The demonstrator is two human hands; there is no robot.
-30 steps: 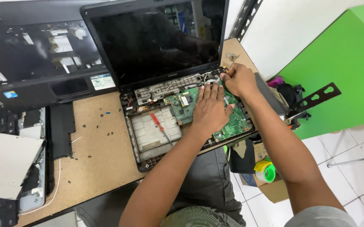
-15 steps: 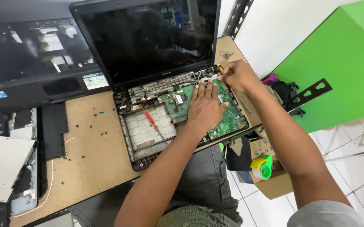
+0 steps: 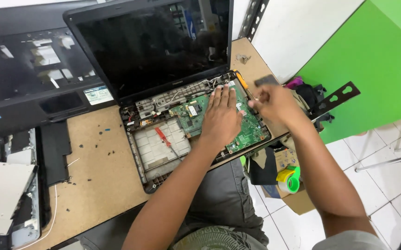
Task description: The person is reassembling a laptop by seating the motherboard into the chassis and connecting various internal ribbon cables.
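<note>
Left hand pressing on the opened laptop's board while the right hand is lifting clear of the hinge corner

At the far left a detached black palm-rest cover [image 3: 33, 88] is lying on the wooden desk [image 3: 98, 171], carrying a small blue sticker at its left edge and a pale rectangular label near its right end; the opened laptop [image 3: 163, 69] is sitting beside it with its dark screen upright. The left hand [image 3: 221, 118] is resting flat, fingers spread open, on the green circuit board [image 3: 246, 127], much as it was a moment earlier. The right hand [image 3: 277, 104], earlier down at the laptop's back right corner, is now hovering blurred just off the right edge, fingers curled closed on a yellow-handled screwdriver [image 3: 243, 83]. Below the desk edge, a brown cardboard box [image 3: 297, 201] is holding a green tape roll [image 3: 293, 184] and a yellow one
</note>
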